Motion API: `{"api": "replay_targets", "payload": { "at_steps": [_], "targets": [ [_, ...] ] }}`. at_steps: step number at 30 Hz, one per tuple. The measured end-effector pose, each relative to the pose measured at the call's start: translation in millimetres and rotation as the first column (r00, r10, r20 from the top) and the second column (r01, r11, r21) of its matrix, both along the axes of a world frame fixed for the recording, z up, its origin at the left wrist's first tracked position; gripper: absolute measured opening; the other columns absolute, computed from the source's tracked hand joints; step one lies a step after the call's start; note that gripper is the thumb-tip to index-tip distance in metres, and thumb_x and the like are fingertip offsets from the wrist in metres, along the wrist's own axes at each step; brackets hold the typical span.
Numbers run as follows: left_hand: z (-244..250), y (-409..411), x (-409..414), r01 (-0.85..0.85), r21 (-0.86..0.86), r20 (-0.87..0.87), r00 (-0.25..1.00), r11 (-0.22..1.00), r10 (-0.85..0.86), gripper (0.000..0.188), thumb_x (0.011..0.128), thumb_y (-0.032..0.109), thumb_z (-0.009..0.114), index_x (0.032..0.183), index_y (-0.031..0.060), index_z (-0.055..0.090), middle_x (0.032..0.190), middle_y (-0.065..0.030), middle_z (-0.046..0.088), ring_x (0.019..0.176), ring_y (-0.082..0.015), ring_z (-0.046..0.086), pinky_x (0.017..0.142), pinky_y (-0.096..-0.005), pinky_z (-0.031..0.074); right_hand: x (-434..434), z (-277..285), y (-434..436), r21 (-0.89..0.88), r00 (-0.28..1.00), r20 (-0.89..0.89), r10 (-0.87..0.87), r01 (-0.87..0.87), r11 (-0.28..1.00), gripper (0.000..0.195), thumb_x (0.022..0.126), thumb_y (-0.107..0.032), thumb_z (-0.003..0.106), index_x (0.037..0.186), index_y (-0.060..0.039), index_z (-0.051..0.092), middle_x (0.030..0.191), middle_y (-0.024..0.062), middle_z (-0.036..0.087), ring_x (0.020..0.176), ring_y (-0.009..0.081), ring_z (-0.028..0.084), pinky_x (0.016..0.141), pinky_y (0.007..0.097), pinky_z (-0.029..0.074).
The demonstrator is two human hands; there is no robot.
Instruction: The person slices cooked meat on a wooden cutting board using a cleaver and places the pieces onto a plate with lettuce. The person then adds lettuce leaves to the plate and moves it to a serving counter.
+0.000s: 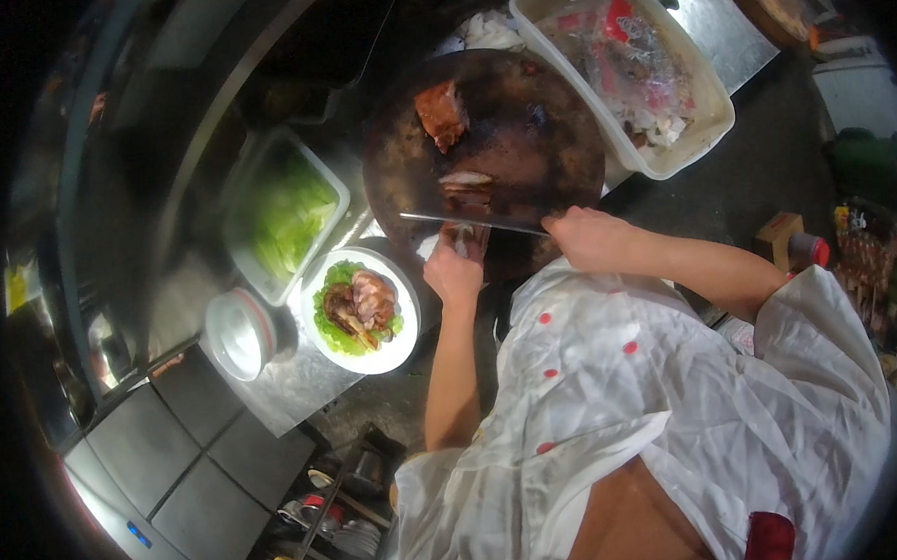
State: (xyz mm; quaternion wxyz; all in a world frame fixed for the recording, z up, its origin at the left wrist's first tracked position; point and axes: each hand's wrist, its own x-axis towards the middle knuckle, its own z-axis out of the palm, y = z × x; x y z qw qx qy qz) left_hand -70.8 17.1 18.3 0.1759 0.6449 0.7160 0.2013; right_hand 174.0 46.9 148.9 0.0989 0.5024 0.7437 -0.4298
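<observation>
On a round dark chopping board (pixel 517 138), my right hand (pixel 589 238) grips a knife (pixel 476 221), its blade lying across a piece of roasted meat (pixel 481 237). My left hand (pixel 454 268) holds the near end of that meat, close to the blade, with something white beside the fingers. Several cut slices (pixel 467 189) lie just beyond the blade. A larger chunk of browned meat (pixel 440 115) rests farther back on the board. Left of my left hand is a white plate (pixel 409 319) with sliced meat (pixel 373 298) and a browned piece on lettuce leaves (pixel 338 337).
A tub (pixel 343 198) of green leaves stands left of the board, with stacked white bowls (pixel 241 334) near it. A large bin (pixel 716 137) holding plastic wrappers and scraps adjoins the board's right side. White crumpled cloth or paper (pixel 490 32) lies behind. Stacked plates (pixel 355 538) sit on a low shelf.
</observation>
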Motion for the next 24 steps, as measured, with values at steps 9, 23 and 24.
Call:
{"api": "replay_targets", "payload": {
  "at_steps": [9,23,24],
  "targets": [
    [-1.2,-5.4,5.4,-0.024,-0.051,-0.022,0.999,0.998,0.023,0.03,0.084,0.022,0.068,0.11,0.0081,0.068,0.095,-0.0178,0.072,0.082,-0.0417,0.069,0.072,-0.0512,0.055,2.2,-13.0,4.0,-0.025,0.999,-0.05,0.014,-0.015,1.0,0.021,0.086,0.0,0.05,0.103,0.0051,0.062,0.093,0.0314,0.066,0.092,0.047,0.065,0.081,0.053,0.053],
    [-16.1,-14.1,6.7,0.005,0.087,-0.034,0.999,0.996,-0.002,0.023,0.082,0.019,0.072,0.102,0.0091,0.065,0.089,-0.0129,0.069,0.074,-0.0364,0.068,0.065,-0.0472,0.055,17.6,-41.3,-0.4,0.013,1.0,-0.024,0.02,-0.02,1.0,0.029,0.088,-0.003,0.049,0.114,0.0022,0.061,0.088,0.0288,0.067,0.09,0.0474,0.066,0.078,0.0531,0.054],
    [-17.6,-14.6,6.6,0.018,0.096,-0.03,0.999,0.995,-0.015,0.023,0.082,0.02,0.072,0.102,0.0091,0.065,0.088,-0.0126,0.068,0.074,-0.0361,0.068,0.064,-0.0473,0.055,4.8,-46.0,5.4,0.003,0.999,-0.039,0.012,-0.012,1.0,0.029,0.088,-0.003,0.05,0.114,0.0015,0.061,0.088,0.0287,0.067,0.09,0.0473,0.066,0.078,0.0534,0.054]
  ]
}}
